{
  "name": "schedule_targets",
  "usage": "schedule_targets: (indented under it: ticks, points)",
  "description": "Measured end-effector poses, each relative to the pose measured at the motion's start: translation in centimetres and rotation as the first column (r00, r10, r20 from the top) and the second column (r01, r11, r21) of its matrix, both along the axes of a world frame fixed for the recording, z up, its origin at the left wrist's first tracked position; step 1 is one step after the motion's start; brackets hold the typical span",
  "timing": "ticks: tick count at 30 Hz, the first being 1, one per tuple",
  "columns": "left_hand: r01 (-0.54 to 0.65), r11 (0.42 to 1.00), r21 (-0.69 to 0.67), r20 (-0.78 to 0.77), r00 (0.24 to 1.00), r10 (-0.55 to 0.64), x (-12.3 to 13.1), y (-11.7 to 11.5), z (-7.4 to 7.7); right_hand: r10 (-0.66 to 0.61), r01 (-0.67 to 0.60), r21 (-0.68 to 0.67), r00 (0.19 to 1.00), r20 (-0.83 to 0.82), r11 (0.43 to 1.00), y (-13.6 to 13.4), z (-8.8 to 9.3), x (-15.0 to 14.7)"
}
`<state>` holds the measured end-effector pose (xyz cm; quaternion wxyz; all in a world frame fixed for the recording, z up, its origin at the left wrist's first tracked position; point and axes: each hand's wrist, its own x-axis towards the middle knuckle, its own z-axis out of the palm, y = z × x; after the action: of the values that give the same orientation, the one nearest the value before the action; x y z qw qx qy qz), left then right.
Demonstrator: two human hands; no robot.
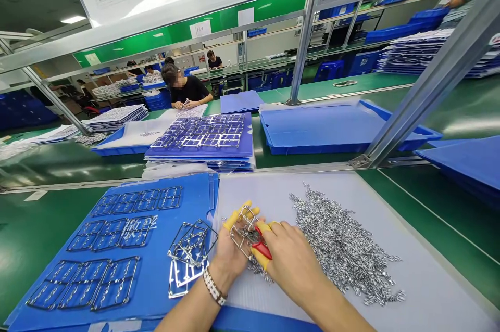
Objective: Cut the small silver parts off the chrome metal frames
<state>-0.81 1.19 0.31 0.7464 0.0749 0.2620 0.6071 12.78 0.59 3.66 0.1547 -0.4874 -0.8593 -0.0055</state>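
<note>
My left hand (pixel 225 255), yellow covers on its fingertips and a bracelet at the wrist, grips a small rectangular metal wire frame (pixel 234 233). In my right hand (pixel 291 259) is a pair of red-handled pliers (pixel 262 250), the jaws at the middle of the frame; whether they pinch a link I cannot tell. Some right fingers wear yellow covers too. Just left of my left hand lies a loose heap of similar frames (pixel 191 249). A big pile of short silvery chain pieces (pixel 344 243) spreads to the right, with a few more under my hands.
Rows of metal frames (pixel 113 280) lie on a blue sheet (pixel 156 280) at left. A white sheet (pixel 414 264) bears the chain pile. Beyond are stacked sheets with frames (pixel 199 152), a blue tray (pixel 312 129), slanting metal posts (pixel 425 66) and a seated co-worker (pixel 189 90).
</note>
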Motion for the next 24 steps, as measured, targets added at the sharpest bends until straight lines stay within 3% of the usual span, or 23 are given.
schedule_targets:
  ticks: [9, 16, 24]
  points:
    - [0.006, 0.998, 0.058, -0.142, 0.990, 0.003, 0.2, 0.0, -0.7, -0.004, 0.017, -0.135, 0.996, 0.093, 0.991, 0.2, 0.9, -0.7]
    - [-0.018, 0.997, 0.081, -0.295, 0.955, 0.042, 0.2, -0.2, -0.6, 0.008, 0.012, -0.104, 0.982, 0.189, 0.994, 0.4, 1.5, -0.5]
    - [0.083, 0.996, -0.035, -0.066, 0.994, -0.085, 0.1, -0.3, 0.7, -0.093, 0.100, -0.043, 0.983, 0.156, 0.994, 1.1, 2.1, 0.8]
